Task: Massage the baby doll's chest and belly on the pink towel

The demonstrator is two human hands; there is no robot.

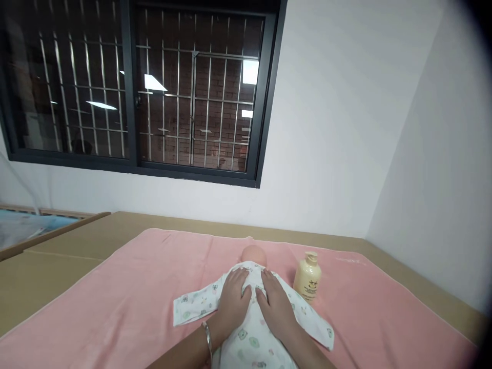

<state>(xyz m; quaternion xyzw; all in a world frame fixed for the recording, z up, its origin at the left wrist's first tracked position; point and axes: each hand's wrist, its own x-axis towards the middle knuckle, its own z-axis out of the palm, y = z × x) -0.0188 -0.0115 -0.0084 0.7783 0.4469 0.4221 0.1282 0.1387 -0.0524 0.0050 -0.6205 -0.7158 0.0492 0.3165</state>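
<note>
A baby doll (254,254) lies on a pink blanket, its bald head pointing away from me. White baby clothes (251,344) with a small green and brown print cover its body, and the sleeves spread out to both sides. My left hand (235,296) rests flat on the upper left of the clothes, fingers stretched forward; a silver bangle circles that wrist. On the upper right lies my right hand (275,302), also flat with fingers extended. The two thumbs nearly meet in the middle. Neither hand grasps anything.
A cream pump bottle (308,277) stands on the pink blanket (154,287), right of the doll and close to its sleeve. Beneath is a tan padded surface (77,241). A white wall (326,128) with a barred window (192,97) rises behind. Blue bedding (34,225) shows at far left.
</note>
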